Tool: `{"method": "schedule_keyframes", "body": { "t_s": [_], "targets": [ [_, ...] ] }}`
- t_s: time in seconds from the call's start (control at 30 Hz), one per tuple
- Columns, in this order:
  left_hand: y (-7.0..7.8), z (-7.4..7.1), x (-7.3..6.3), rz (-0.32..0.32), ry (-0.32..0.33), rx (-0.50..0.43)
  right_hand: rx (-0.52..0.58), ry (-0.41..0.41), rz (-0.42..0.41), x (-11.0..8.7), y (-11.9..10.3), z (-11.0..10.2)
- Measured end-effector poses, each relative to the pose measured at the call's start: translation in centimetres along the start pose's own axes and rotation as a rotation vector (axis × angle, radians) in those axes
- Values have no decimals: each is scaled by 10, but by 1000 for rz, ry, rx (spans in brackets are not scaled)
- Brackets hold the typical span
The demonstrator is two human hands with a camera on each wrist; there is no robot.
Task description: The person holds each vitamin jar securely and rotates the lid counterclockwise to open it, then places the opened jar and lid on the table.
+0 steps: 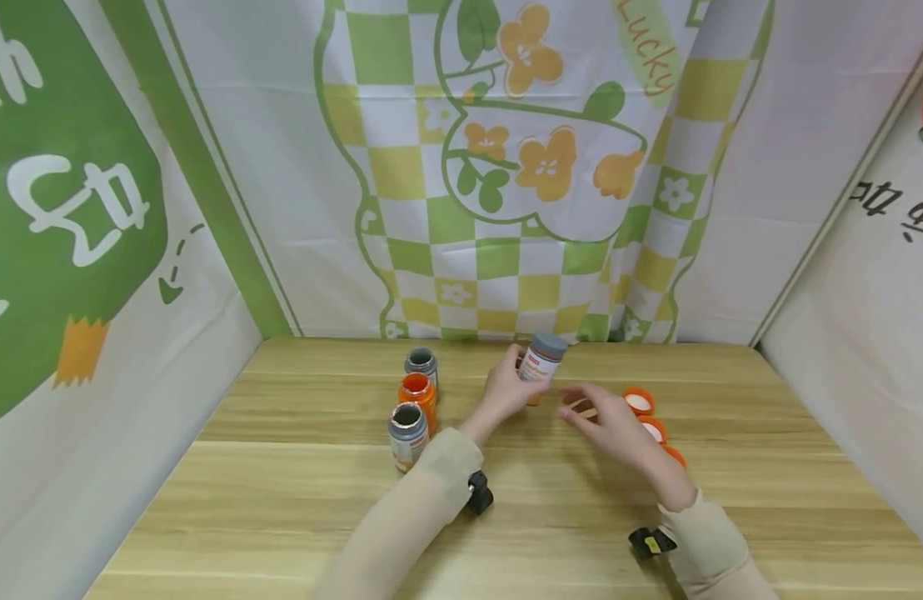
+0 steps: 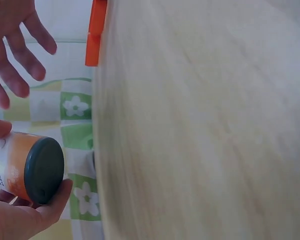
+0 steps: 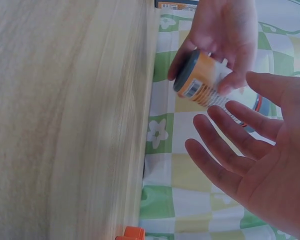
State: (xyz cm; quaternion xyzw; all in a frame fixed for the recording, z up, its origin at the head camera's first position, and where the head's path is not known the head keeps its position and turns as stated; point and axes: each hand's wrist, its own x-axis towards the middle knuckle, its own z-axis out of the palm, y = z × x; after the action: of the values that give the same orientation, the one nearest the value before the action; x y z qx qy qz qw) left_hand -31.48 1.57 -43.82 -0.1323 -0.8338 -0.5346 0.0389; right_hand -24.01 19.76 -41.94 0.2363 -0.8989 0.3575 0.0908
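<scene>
My left hand [image 1: 504, 390] grips a small supplement bottle [image 1: 540, 365] with a grey lid, raised above the table and tilted. In the left wrist view its dark base end [image 2: 45, 170] faces the camera, with a finger curled under it. My right hand [image 1: 610, 423] hovers just right of the bottle, apart from it. The right wrist view shows this hand's fingers [image 3: 230, 150] spread and holding nothing. The bottle's orange and white label [image 3: 205, 82] turns toward that camera.
Left of the hands stand a grey bottle [image 1: 422, 363], an orange bottle [image 1: 425, 403] and another grey bottle [image 1: 409, 440], all uncapped, in a row. Orange lids [image 1: 639, 402] lie in a line beside my right hand, white insides up. A patterned curtain [image 1: 506, 275] hangs behind the wooden table [image 1: 281, 500].
</scene>
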Motion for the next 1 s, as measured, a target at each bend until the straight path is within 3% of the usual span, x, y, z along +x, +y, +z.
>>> {"method": "schedule_keyframes", "body": {
  "t_s": [0.2,0.4,0.73,1.0],
  "targets": [
    [9,-8,-10,26,-8,3,-6,2,18,1,-1,0],
    [16,-16,-22,57,-42,-23,7,13,97,1,-2,-1],
    [24,-26,-38,121,-71,-12,152,-9,144,2,-7,-4],
    [26,-30,-48,148,-85,38,211,20,153,4,-8,-3]
  ]
}}
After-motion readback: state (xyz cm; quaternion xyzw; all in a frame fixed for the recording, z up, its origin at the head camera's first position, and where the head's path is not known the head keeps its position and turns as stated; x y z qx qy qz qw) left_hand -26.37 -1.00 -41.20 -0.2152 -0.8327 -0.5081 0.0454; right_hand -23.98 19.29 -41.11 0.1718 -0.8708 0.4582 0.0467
